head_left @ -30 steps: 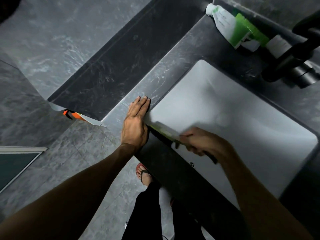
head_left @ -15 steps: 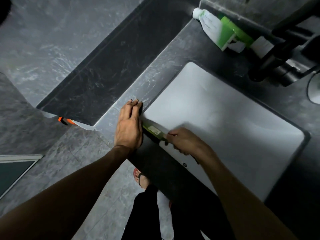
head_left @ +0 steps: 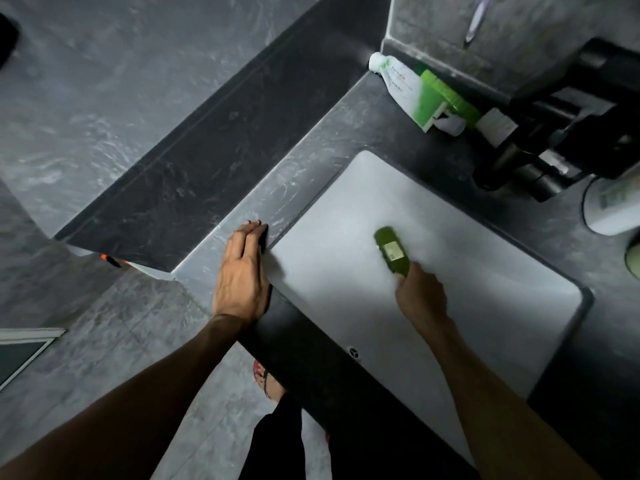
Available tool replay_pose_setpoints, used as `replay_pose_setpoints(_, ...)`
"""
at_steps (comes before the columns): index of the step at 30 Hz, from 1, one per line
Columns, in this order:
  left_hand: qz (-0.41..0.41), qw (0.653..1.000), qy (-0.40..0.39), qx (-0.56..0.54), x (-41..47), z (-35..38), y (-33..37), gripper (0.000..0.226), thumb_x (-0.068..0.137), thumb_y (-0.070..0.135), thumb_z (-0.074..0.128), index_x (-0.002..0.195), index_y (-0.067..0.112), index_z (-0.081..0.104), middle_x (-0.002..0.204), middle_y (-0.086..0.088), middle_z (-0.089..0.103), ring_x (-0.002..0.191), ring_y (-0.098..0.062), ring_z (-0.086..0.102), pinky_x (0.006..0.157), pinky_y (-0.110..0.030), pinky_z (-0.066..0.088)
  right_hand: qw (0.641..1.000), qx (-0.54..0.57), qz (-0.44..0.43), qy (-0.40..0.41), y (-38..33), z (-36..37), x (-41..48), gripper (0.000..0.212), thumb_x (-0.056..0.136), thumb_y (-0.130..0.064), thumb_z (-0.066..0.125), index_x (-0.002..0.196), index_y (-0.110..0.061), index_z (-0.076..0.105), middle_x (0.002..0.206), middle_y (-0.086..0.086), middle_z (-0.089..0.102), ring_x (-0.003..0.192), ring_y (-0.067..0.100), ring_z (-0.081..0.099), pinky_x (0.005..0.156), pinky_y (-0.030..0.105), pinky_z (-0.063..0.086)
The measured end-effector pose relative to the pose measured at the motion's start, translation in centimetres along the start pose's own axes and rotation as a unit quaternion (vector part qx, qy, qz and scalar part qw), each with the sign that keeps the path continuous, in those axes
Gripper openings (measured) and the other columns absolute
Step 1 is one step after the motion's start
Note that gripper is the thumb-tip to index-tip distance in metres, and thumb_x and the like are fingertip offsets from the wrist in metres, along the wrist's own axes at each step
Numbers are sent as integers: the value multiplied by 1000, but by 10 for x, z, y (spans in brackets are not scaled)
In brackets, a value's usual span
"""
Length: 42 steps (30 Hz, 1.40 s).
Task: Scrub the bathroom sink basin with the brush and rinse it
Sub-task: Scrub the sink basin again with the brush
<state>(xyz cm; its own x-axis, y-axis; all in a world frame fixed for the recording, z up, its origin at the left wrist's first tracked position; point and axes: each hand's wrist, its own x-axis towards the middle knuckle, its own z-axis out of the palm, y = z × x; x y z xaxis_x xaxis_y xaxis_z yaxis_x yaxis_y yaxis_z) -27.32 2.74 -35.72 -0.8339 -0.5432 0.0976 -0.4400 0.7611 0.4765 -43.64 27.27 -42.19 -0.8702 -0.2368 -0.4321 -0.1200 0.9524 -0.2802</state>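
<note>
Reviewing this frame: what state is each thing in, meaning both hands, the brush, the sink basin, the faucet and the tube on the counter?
Left hand: open, flat on the countertop at the sink's near corner.
Right hand: grips the brush handle.
Brush: label side up, inside the basin.
Sink basin: no standing water visible.
Faucet: no stream visible.
Tube: lying on its side, cap on.

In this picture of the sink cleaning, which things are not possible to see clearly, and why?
Head view: bristles of the brush are hidden under its green back.
Head view: fingers of the right hand are hidden by the hand's back and motion blur.
Head view: white bottle is cut off by the right edge.
Head view: print on the tube is too small to read.
</note>
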Motion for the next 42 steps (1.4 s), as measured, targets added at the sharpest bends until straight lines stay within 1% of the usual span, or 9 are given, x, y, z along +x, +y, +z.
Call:
replay_pose_setpoints(7, -36, 999, 26, -29, 0, -6, 4, 73, 73, 10, 40, 146, 4, 40, 138, -10, 43, 133, -35, 42, 117, -60, 30, 998, 50, -4, -34, 7, 16, -14, 41, 98, -33, 53, 133, -13, 51, 121, 18, 65, 107, 37, 62, 86, 39, 48)
replay_pose_setpoints(11, -46, 997, 38, -50, -1, -5, -1, 71, 74, 2, 40, 145, 5, 43, 142, -12, 47, 138, -33, 43, 118, -58, 31, 988, 69, -84, -108, -9, 24, -23, 41, 95, -34, 57, 133, -23, 51, 122, 13, 66, 108, 35, 62, 85, 37, 50)
replay_pose_setpoints(17, -67, 992, 70, -85, -2, -8, -4, 64, 81, -12, 47, 141, 9, 48, 140, -10, 53, 132, -27, 51, 115, -25, 34, 954, 111, -274, -41, -49, 14, -33, 27, 98, -45, 51, 120, -30, 56, 91, 3, 71, 86, 30, 66, 65, 36, 50)
replay_pose_setpoints(22, -74, 984, 90, -133, -1, -10, -3, 47, 96, 22, 32, 134, 8, 54, 135, -8, 59, 124, -19, 56, 109, -19, 38, 913, 104, -393, -20, -77, 15, -22, 16, 101, -44, 45, 113, -34, 48, 86, 0, 67, 78, 28, 64, 59, 33, 43)
replay_pose_setpoints(25, -89, 982, 93, -135, 0, -8, -3, 40, 98, 17, 37, 134, 12, 54, 134, -5, 61, 122, -16, 58, 106, -23, 43, 897, 109, -428, -26, -94, 27, -13, 14, 102, -39, 45, 116, -35, 48, 86, 1, 67, 75, 25, 64, 59, 32, 45)
replay_pose_setpoints(31, -87, 986, 85, -114, 0, -6, -5, 40, 102, 16, 34, 138, 11, 53, 137, -7, 58, 125, -15, 54, 107, -5, 29, 943, 158, -289, 48, -84, 41, 5, 48, 96, -50, 40, 126, -20, 63, 107, 8, 72, 95, 31, 67, 78, 36, 53)
replay_pose_setpoints(36, -92, 987, 72, -108, 1, -3, -6, 42, 108, 28, 30, 139, 12, 51, 136, -6, 55, 128, -16, 52, 111, -20, 37, 923, 119, -364, -28, -92, 50, -11, 59, 98, -61, 30, 134, -24, 59, 108, 6, 73, 96, 26, 69, 80, 26, 48)
replay_pose_setpoints(39, -93, 989, 64, -98, 2, -2, -5, 43, 108, 34, 31, 141, 13, 50, 139, -4, 53, 128, -5, 46, 108, -6, 28, 951, 128, -279, 31, -88, 39, 15, 45, 97, -53, 39, 128, -28, 60, 111, 6, 72, 99, 31, 67, 82, 35, 53)
replay_pose_setpoints(42, -86, 992, 46, -80, 3, 0, -4, 46, 107, 37, 31, 143, 13, 47, 143, -4, 46, 136, -11, 43, 114, -23, 34, 952, 174, -247, 54, -85, 40, 6, 54, 94, -58, 34, 125, -23, 62, 108, 9, 72, 95, 34, 67, 80, 39, 55)
